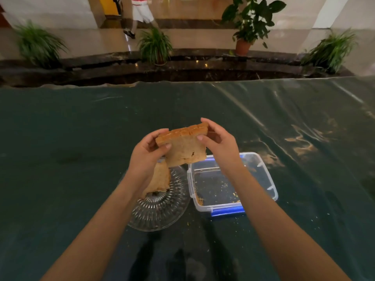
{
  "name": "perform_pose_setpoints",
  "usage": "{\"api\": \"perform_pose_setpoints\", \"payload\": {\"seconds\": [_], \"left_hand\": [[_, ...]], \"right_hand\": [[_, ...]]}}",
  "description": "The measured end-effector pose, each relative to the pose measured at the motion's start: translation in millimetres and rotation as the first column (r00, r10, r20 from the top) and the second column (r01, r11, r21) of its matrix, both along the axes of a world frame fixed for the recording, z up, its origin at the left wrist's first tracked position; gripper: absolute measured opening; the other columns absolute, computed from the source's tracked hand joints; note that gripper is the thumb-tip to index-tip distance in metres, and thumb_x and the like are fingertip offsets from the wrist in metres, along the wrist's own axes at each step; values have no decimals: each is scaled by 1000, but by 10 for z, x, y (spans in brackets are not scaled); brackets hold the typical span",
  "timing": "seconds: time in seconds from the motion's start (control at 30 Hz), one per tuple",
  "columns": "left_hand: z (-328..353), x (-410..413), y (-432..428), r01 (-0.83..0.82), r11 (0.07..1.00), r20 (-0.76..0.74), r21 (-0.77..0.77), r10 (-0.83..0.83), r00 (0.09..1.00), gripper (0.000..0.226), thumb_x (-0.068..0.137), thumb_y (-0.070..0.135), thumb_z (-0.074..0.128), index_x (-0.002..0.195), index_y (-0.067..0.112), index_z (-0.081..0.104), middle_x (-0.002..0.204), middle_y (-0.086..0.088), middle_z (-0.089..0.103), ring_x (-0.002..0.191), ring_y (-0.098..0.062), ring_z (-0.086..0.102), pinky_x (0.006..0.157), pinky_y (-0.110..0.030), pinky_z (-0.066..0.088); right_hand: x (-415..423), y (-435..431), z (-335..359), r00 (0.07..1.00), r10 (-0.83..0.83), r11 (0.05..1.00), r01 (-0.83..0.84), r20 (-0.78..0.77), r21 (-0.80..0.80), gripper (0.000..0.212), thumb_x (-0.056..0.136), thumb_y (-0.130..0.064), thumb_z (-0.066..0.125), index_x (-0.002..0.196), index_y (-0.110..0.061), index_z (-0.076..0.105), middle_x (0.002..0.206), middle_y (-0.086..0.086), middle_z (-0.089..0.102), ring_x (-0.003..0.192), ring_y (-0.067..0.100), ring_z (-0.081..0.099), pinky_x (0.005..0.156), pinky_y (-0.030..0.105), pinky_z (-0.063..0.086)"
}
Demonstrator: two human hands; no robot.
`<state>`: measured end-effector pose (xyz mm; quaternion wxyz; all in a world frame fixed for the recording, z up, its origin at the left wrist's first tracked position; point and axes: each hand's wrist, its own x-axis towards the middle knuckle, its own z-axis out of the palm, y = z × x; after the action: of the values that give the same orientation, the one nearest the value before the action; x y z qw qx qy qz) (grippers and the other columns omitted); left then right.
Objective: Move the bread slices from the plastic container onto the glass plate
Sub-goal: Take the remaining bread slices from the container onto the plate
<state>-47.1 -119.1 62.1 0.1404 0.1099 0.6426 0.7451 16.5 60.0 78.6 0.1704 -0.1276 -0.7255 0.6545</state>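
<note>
Task looks close to finished: plastic container [231, 183] on the right holds only crumbs and a small scrap at its near-left corner, no whole slices visible inside. Glass plate [162, 209] sits just left of it, touching or nearly so, with at least one bread slice [159, 179] already on it, partly hidden under the left wrist. What's left, as I judge it: the held stack of bread slices [183, 147], which looks like a few slices pressed together, needs to go down onto the plate. Both hands grasp that stack in the air, above the far edge of plate and container. Left hand [146, 157] pinches the stack's left upper corner, thumb on the near face; right hand [221, 145] clamps the right upper corner, fingers wrapped over the crust. Stack hangs tilted between the two grips, lower edge free, not touching plate or container.
</note>
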Motion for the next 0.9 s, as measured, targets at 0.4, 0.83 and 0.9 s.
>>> {"api": "perform_pose_setpoints", "payload": {"seconds": [0.4,0.83,0.9], "left_hand": [[-587,-305,-712,-168,980,515,-105,198,834,17,89,8,55,103,12,65,97,-1,64,92,-20,59,68,-35,52],[-1079,-514,-601,-80,840,347,-536,305,887,44,86,-2,44,127,11,55,122,-9,61,112,-25,56,92,-41,52],[-1119,-512,-618,-73,802,262,-592,278,924,43,82,-5,45,121,9,59,112,-10,66,101,-24,61,82,-37,55]], "right_hand": [[-641,-883,-844,921,-34,998,7,389,69,42,80,-19,69,119,-10,55,115,9,63,107,21,60,96,38,49],[-862,-1003,-1304,814,-128,939,-84,567,333,43,89,-21,55,130,-8,50,129,13,58,116,27,55,99,34,43],[-878,-1013,-1329,803,-133,926,-108,581,362,43,91,-22,54,131,-10,49,131,15,55,114,28,56,99,35,44]]}}
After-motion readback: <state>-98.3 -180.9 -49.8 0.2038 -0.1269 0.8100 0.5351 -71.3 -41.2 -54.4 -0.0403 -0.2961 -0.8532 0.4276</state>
